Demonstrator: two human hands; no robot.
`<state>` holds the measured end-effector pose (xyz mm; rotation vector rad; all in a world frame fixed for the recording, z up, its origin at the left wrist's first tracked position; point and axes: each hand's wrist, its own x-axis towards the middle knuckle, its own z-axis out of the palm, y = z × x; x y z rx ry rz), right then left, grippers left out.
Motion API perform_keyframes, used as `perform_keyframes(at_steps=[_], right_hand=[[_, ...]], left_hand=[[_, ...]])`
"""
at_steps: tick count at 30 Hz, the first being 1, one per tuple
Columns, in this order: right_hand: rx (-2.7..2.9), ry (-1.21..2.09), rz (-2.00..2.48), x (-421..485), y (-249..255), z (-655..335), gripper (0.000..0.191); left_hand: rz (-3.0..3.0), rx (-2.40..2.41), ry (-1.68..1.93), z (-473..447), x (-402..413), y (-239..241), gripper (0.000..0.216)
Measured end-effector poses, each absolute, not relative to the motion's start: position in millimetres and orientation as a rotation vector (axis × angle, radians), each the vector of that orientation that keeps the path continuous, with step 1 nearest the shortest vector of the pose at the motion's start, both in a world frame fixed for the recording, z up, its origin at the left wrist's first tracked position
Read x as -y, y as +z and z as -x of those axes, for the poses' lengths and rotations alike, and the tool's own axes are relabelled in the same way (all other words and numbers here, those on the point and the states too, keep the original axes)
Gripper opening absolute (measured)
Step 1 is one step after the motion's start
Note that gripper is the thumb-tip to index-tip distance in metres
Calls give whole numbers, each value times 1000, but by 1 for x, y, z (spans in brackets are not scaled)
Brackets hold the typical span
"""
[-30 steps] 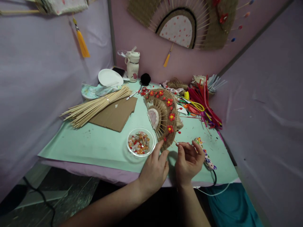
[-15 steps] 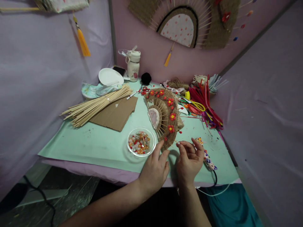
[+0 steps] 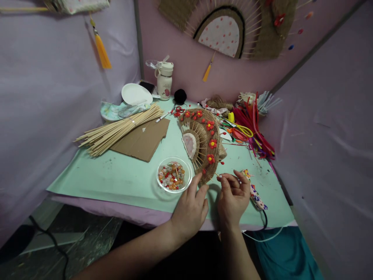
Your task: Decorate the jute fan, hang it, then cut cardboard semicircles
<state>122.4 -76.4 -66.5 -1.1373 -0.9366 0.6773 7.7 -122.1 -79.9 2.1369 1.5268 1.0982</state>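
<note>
A half-round burlap fan (image 3: 205,136), trimmed with red flowers and thin wooden ribs, lies on the table in front of me. My left hand (image 3: 189,206) is at its lower end, fingers apart and index fingertip by the burlap; whether it presses there I cannot tell. Between the thumb and index finger of my right hand (image 3: 234,196) is a small white bead (image 3: 219,177), at the tip of a thin stick that reaches out from the fan's edge. Left of the fan stands a clear bowl (image 3: 190,175) of red, orange and clear beads.
A bundle of wooden sticks (image 3: 119,130) lies on cardboard (image 3: 148,146) at the left. A glue gun (image 3: 257,198) with patterned covering rests by my right hand. Behind are a bottle (image 3: 164,83), black yarn (image 3: 180,96), scissors (image 3: 243,130) and red pipe cleaners (image 3: 258,136).
</note>
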Motion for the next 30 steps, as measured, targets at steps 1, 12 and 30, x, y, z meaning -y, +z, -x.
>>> perform_keyframes(at_steps=[1,12,30], right_hand=[[935,676,1143,76,-67,-122,39],[1025,605,1134,78,-72,-126,42],[1076,490,1090,78,-73,-122,44]], left_hand=[[-2134,-1527,1099,-8,122,-80,39],[-2120,-1523,1103,-8,123,-81,42],[-2170,-1571,1101,-9,122,-84,38]])
